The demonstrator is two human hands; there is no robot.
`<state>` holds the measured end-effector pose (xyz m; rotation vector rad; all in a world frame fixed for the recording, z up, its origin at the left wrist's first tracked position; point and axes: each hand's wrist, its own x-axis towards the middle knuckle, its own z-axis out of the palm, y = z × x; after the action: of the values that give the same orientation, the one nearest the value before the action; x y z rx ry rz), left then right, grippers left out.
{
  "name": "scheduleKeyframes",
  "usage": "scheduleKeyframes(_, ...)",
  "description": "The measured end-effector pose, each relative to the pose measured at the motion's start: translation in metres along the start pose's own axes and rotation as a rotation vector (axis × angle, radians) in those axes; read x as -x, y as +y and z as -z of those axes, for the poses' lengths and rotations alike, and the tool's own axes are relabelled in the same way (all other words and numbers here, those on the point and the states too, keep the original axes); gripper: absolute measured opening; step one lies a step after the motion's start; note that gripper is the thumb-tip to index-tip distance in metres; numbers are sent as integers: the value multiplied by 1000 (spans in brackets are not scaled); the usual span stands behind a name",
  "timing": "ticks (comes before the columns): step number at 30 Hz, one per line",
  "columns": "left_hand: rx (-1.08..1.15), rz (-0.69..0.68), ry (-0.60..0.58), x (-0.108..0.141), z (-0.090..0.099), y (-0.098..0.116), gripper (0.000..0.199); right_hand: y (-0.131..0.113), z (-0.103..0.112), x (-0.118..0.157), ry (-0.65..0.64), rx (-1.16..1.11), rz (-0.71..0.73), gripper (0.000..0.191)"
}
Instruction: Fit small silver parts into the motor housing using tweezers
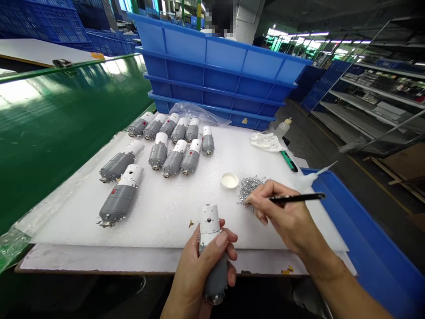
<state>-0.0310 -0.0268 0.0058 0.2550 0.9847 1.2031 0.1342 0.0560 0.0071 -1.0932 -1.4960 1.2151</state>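
My left hand (pixel 212 257) is wrapped round a white and grey spacecraft model (pixel 210 217), its white end pointing away from me over the table's front edge. Between the fingers of my right hand (pixel 282 212) is a slim black pen-like tool (pixel 295 198). Its tip reaches a heap of tiny silvery parts (pixel 249 188) on the white foam sheet (pixel 159 212); whether a part clings to it is too small to tell. Just left of the heap sits a small round white dish (pixel 229 180). A small brownish piece (pixel 191 223) lies beside the held model.
Several similar models (pixel 121 195) lie at the left and back, before stacked blue crates (pixel 215 75). To the right are a white cloth (pixel 265 141), a green-handled cutter (pixel 288 161), a nozzle bottle (pixel 307 179) and a blue bin (pixel 368 248). A person stands behind the crates.
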Motion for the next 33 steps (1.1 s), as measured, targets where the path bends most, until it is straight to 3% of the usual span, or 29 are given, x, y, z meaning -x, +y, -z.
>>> scheduleKeyframes(6, -107, -18, -58, 2, 5, -4, 49, 2, 0, -52, 13, 325, 23, 21)
scheduleKeyframes(11, -128, -65, 17, 2, 4, -3, 35, 7, -10, -61, -30, 483, 48, 18)
scheduleKeyframes(15, -149, -58, -28, 0, 7, -1, 36, 6, -12, -60, -39, 524, 64, 20)
scheduleKeyframes(20, -50, 23, -118, -4, 14, -1, 53, -5, -8, -56, 7, 482, 140, 21)
scheduleKeyframes(25, 3, 75, -82, 0, 8, 2, 44, -13, -5, -46, 103, 454, 264, 20)
scheduleKeyframes(28, 53, 77, -63, 4, 2, 4, 42, -17, -7, -29, 103, 443, 291, 17)
scheduleKeyframes(33, 68, 104, -113, 5, 2, 3, 48, -32, -17, 15, 138, 240, 366, 16)
